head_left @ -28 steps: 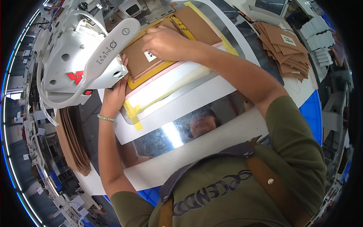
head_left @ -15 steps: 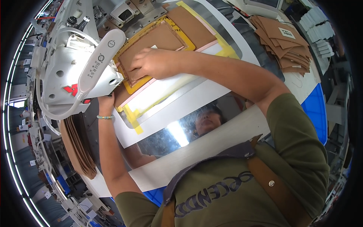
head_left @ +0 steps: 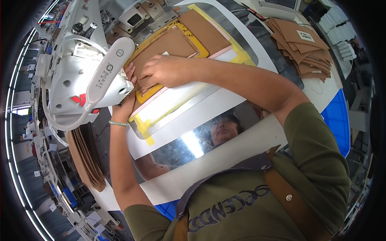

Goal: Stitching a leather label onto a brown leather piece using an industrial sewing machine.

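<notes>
Workshop benches and pale machines ring the dark, curved rim of the picture, with strip lights down its left side. Just above the centre, the bare right hand [head_left: 165, 71] lies palm down, fingers curled toward the left and half closed, the tips down at the lower-left end of a flat brown panel [head_left: 171, 45]; whether they pinch anything cannot be told. The bare left hand [head_left: 128, 104] is partly hidden by a white machine head [head_left: 76, 80], its fingertips showing close to the right hand's; its grip cannot be told either.

The brown panel sits inside a yellow rectangular frame [head_left: 203, 50], whose long axis slants from lower left to upper right. Most of the frame lies above and to the right of both sets of fingertips; the right hand reaches over its lower long side, while the left hand is at its lower-left end.

Around the frame is a white sheet edged with yellow tape [head_left: 241, 54], and below that a mirror-bright metal plate [head_left: 173, 156]. Brown flat pieces stand in a row [head_left: 86, 158] at lower left; a loose pile of brown pieces [head_left: 301, 54] lies at upper right, above a blue bin [head_left: 337, 120].
</notes>
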`<state>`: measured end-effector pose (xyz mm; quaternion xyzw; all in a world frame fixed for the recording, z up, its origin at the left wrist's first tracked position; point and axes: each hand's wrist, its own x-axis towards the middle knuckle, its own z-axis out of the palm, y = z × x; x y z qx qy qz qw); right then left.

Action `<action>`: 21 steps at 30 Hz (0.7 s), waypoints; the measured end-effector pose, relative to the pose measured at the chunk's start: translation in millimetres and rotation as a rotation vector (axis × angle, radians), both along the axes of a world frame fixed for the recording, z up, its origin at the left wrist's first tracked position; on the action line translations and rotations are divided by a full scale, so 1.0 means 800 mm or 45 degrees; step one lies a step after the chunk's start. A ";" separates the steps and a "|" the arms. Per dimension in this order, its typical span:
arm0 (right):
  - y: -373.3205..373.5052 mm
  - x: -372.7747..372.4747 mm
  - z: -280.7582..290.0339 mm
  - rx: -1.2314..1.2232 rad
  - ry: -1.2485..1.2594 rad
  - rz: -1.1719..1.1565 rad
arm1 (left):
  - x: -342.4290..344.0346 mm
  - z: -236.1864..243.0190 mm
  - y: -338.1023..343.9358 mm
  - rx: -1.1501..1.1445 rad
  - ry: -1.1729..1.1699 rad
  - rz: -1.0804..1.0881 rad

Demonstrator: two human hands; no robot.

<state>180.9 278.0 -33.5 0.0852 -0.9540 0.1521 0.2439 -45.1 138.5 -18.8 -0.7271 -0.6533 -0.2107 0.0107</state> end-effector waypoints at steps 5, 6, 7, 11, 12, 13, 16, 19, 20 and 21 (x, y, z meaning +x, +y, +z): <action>0.002 0.002 -0.005 -0.008 -0.021 -0.056 | -0.002 -0.006 0.003 -0.027 0.010 0.002; 0.002 0.004 -0.003 -0.009 -0.024 -0.053 | -0.003 -0.008 0.006 -0.028 0.007 0.005; 0.004 0.006 -0.002 -0.019 -0.061 -0.073 | -0.005 -0.009 0.011 -0.045 -0.114 -0.009; -0.002 -0.013 0.010 0.008 -0.067 -0.057 | -0.102 -0.056 -0.025 -0.061 -0.347 0.018; 0.001 -0.011 0.010 0.011 -0.068 -0.057 | -0.107 -0.063 -0.025 -0.123 -0.544 0.088; 0.002 -0.010 0.011 0.022 -0.085 -0.071 | -0.113 -0.067 -0.026 -0.118 -0.543 0.090; 0.005 -0.007 0.014 0.027 -0.143 -0.090 | -0.105 -0.073 0.005 -0.075 -0.516 0.033; 0.007 -0.005 0.013 0.017 -0.183 -0.097 | -0.092 -0.055 0.005 -0.033 -0.486 -0.026; 0.008 -0.006 0.012 0.015 -0.186 -0.101 | -0.083 -0.053 0.008 -0.020 -0.475 -0.045; 0.007 -0.007 0.015 0.016 -0.183 -0.099 | -0.081 -0.047 0.010 -0.007 -0.461 -0.061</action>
